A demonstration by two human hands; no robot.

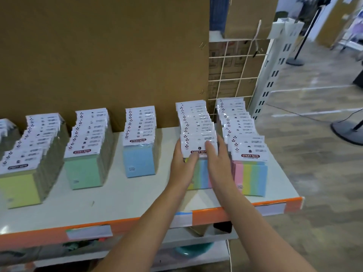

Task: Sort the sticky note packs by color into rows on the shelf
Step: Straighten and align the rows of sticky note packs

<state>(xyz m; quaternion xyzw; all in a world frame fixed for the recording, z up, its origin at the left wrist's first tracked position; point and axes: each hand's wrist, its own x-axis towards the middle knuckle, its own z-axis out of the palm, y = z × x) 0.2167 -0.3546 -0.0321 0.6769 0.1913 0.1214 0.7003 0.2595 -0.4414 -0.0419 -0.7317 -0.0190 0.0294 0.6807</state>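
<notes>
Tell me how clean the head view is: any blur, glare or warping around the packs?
Head view: wide-angle bends the shelf edge; the yellow row at far left smears; wrap glare whitens cards in the left multicolour row; the label on the blue row reads clearly; lighting even.

"STICKY NOTE" reads on the packs' white header cards (137,140).

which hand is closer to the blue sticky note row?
Left. The left hand rests on the left edge of the striped row, the side facing the blue row. The right hand rests on the striped row's right side, farther away.
</notes>
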